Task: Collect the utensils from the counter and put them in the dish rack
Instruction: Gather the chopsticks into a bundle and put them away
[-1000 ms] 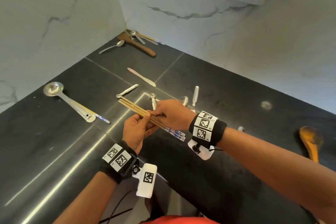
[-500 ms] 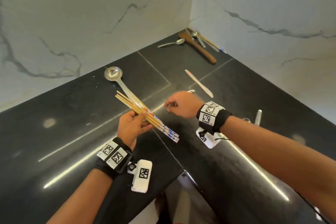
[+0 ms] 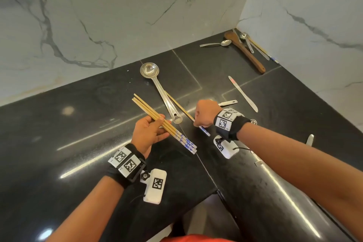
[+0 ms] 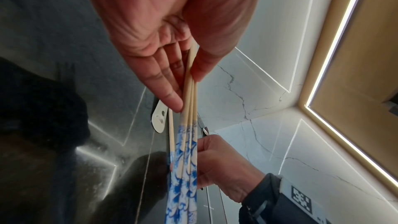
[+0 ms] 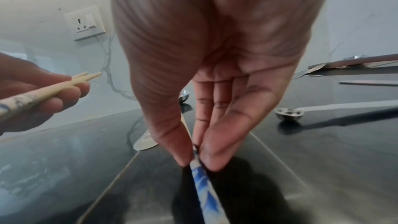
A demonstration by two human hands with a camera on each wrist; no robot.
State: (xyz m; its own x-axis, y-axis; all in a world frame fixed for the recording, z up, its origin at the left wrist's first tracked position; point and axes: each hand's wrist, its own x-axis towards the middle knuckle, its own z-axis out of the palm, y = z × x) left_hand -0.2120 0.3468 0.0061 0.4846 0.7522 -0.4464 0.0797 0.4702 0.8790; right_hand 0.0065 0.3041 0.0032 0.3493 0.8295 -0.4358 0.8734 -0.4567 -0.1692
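Observation:
My left hand (image 3: 149, 132) (image 4: 172, 43) holds three bamboo chopsticks with blue-and-white ends (image 3: 177, 136) (image 4: 186, 142) between thumb and fingers, above the black counter (image 3: 78, 127). Just to its right, my right hand (image 3: 206, 113) (image 5: 206, 108) pinches the patterned end of a single chopstick (image 3: 204, 131) (image 5: 202, 176) that lies on the counter beside a steel ladle (image 3: 161, 92). The far end of that chopstick runs under the hand towards the ladle's handle. No dish rack is in view.
A flat white spatula (image 3: 243, 94) and a small steel measuring spoon (image 3: 227, 102) lie behind my right hand. In the far corner sit a wooden spatula (image 3: 245, 51), a spoon (image 3: 216, 44) and several other utensils. Marble walls (image 3: 117, 15) enclose the counter on two sides.
My right hand let go of the bundle held by my left, moved right and down to the counter, and now pinches a single chopstick beside the ladle. The head view swung left.

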